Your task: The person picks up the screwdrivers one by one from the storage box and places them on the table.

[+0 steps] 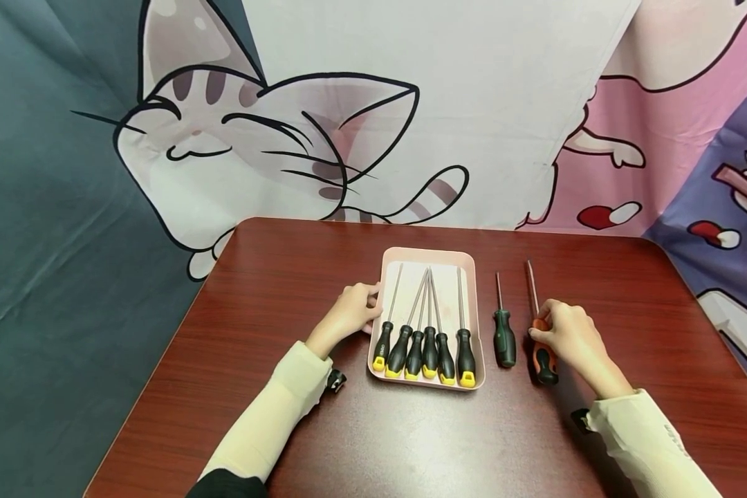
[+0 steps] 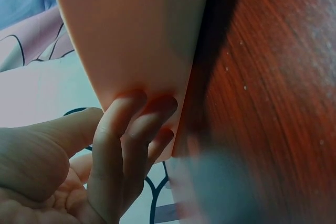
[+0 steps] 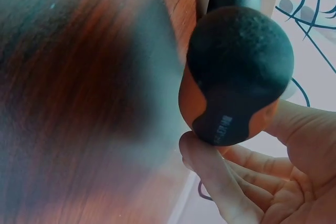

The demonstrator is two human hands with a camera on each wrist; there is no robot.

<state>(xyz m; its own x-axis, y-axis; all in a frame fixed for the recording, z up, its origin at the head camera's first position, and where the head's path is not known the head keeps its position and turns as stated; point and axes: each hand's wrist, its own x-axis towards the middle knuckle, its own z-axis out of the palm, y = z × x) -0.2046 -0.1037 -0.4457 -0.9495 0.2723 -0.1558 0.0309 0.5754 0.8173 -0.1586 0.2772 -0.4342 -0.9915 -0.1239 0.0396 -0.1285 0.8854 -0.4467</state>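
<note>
My left hand [image 1: 353, 309] holds the left side of a shallow pale pink tray [image 1: 373, 346]. In the left wrist view the thumb is at the rim and bent fingertips [image 2: 165, 103] press on the outer wall. Several screwdrivers with black and yellow handles [image 1: 430, 351] lie in the tray, shafts pointing away from me. To the right, my right hand [image 1: 573, 335] pinches the handle of an orange and black screwdriver [image 1: 544, 363] between thumb and fingers. Its shaft points to the far side. The right wrist view shows its rounded black butt end [image 3: 241, 51] close up.
A dark green screwdriver [image 1: 504, 339] lies on the table between the tray and my right hand. The brown wooden table [image 1: 274, 277] ends at a far edge, with a cartoon cat cloth [image 1: 504, 104] hanging behind it.
</note>
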